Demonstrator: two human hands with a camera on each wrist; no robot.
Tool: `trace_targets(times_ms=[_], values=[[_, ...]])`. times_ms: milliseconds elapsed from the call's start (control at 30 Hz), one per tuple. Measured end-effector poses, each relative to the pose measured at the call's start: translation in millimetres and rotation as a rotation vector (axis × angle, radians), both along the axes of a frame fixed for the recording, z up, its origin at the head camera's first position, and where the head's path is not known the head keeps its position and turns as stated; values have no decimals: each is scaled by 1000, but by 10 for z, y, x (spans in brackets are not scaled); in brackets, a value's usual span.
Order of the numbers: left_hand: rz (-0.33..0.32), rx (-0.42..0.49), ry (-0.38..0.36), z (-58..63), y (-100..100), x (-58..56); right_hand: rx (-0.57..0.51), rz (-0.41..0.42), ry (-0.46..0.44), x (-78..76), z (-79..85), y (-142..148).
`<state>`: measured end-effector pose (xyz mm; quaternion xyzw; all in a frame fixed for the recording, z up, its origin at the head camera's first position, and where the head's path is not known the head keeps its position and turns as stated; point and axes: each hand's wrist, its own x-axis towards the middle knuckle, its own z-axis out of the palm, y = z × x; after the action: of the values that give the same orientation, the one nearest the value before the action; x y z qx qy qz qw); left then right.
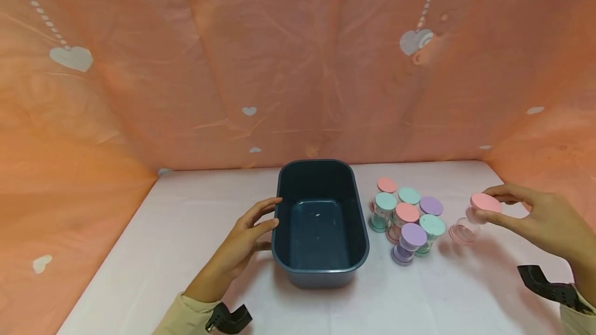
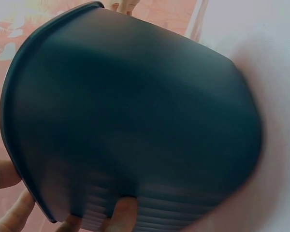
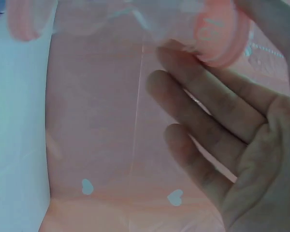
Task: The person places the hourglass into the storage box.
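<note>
Tabletop (image 1: 195, 211), held jar (image 1: 474, 214) seemingly upright

Free way down into the bin (image 1: 321, 278), jar cluster (image 1: 407, 213) just right

pale beige sleeves (image 1: 185, 316), black wrist straps (image 1: 549, 289)

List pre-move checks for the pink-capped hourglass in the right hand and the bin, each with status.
1. Grip: right hand pinches the pink-capped hourglass by its upper cap. Ok.
2. Hourglass base off the table: cannot tell.
3. Bin: upright, opening facing up. Ok.
4. Left hand: fingertips against the bin's left side. Ok.
5. Seven other hourglasses: standing grouped right of the bin. Ok.
6. Held hourglass over the bin: not ok; it's right of the group.
</note>
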<state>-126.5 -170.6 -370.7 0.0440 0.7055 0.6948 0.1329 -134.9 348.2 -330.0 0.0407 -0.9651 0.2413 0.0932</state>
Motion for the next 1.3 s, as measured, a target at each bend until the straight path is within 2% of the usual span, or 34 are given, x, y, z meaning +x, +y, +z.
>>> trace_targets(times_ms=[267, 400, 567, 767, 1000, 1233, 1300], values=[[17, -7, -41, 14, -20, -4, -38, -31, 57, -16, 14, -49], [-21, 22, -37, 0, -41, -19, -64, -48, 83, -7, 8, -69], [-83, 59, -53, -21, -67, -23, -108, -25, 121, 46, 1, -88], [-105, 64, -72, -12, -61, -45, -102, -48, 99, 88, 41, -80], [-113, 54, -53, 2, -50, -42, -134, -68, 159, 91, 77, -125], [-122, 51, -57, -20, -33, -22, -95, -92, 88, 75, 163, -180], [-119, 48, -63, -16, -30, -28, -104, -77, 125, 82, 202, -224]])
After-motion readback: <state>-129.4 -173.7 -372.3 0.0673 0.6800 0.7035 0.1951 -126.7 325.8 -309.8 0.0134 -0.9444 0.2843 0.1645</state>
